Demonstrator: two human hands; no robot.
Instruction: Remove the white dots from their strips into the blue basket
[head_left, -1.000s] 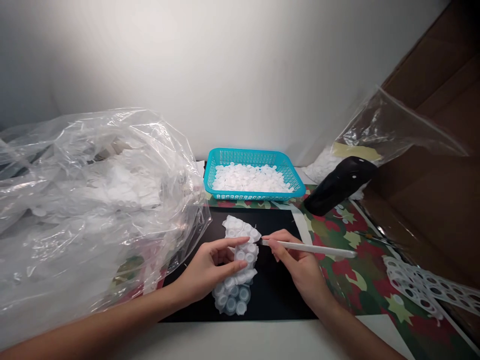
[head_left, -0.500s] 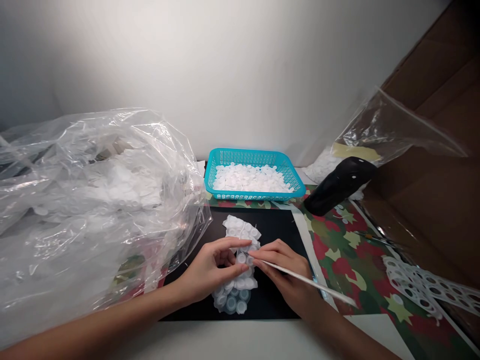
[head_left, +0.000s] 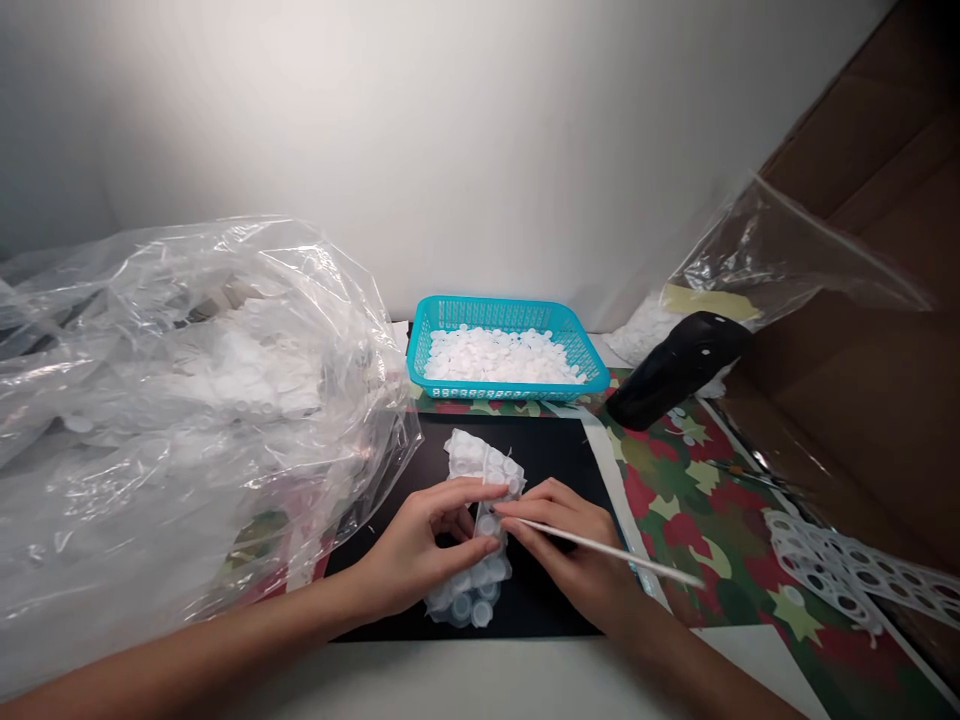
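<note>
A white plastic sheet of small round caps (head_left: 474,462) lies on a black mat (head_left: 555,450) in front of me. My left hand (head_left: 420,550) is closed on the sheet's middle, thumb and forefinger pinching it. My right hand (head_left: 574,555) grips a thin white stick-like tool (head_left: 622,553), its tip set against a cap beside my left fingertips. The tool's shaft points out to the right.
A teal basket (head_left: 577,345) of loose white discs stands behind the mat. A big clear plastic bag (head_left: 187,420) of white sheets fills the left. A black device (head_left: 675,370), another clear bag (head_left: 780,260), a punched-out sheet (head_left: 847,575) and a brown cardboard wall (head_left: 885,300) are on the right.
My right hand has swung the tool's tip left and down onto the sheet, beside my left fingers. The left hand has shifted slightly lower on the sheet.
</note>
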